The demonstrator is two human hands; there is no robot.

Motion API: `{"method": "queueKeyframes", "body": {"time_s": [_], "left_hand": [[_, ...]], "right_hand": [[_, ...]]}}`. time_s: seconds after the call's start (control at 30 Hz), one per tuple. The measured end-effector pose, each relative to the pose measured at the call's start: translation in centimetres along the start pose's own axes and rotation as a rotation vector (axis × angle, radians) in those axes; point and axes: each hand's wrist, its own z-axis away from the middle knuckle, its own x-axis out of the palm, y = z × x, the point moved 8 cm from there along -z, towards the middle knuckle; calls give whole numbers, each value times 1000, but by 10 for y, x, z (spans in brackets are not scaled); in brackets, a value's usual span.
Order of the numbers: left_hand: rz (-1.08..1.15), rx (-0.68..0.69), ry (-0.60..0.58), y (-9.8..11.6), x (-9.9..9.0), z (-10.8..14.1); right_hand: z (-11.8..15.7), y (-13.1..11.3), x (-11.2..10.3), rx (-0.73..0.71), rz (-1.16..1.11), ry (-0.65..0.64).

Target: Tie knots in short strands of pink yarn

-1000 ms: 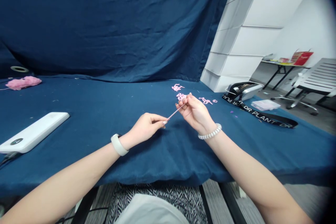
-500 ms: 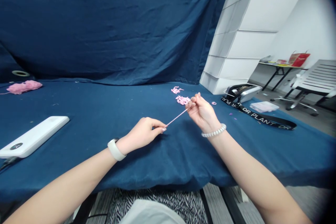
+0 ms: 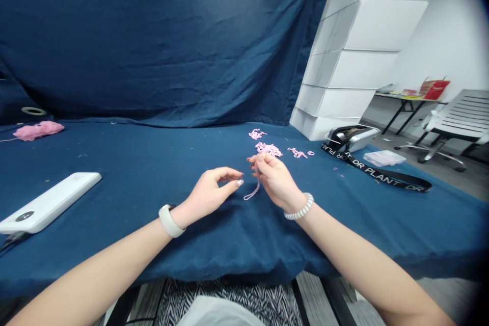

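Observation:
A thin pink cord [image 3: 252, 194] hangs in a loop from the pinched fingertips of my right hand [image 3: 275, 179], above the blue cloth. My left hand [image 3: 214, 187] is just to the left with its thumb and fingers apart, holding nothing and not touching the cord. Beyond my right hand lies a heap of pink crocheted pieces [image 3: 268, 149]. Smaller pink pieces lie around it: one bunch [image 3: 256, 134] farther back, another strand [image 3: 297, 153] to the right, and a tiny ring [image 3: 310, 153] beside that.
On the left are a white power bank [image 3: 49, 201] with a cable, a pink yarn bundle [image 3: 38, 130] and a tape roll [image 3: 33, 111]. White boxes [image 3: 344, 66] are stacked at the back right. Near them lie a pouch [image 3: 351, 137], a black lettered strap [image 3: 382, 174] and a clear case [image 3: 384, 158].
My left hand has let go of the cord, which was stretched between both hands and now dangles in a loop. My right hand has moved left and lower, uncovering the pink strand behind.

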Motion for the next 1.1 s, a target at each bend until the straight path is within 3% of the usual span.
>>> {"method": "queueKeyframes", "body": {"time_s": [0.17, 0.63, 0.87, 1.0, 1.1], "left_hand": [[342, -45, -45, 2, 13, 3], [318, -128, -98, -6, 18, 3], [381, -123, 28, -4, 4, 3], [387, -147, 128, -8, -5, 2], [412, -136, 163, -8, -9, 2]], "right_hand": [[17, 17, 23, 73, 22, -104], [21, 28, 35, 103, 49, -198], [24, 24, 36, 161, -126, -198], [28, 30, 35, 266, -2, -185], [30, 35, 40, 292, 82, -272]]}}
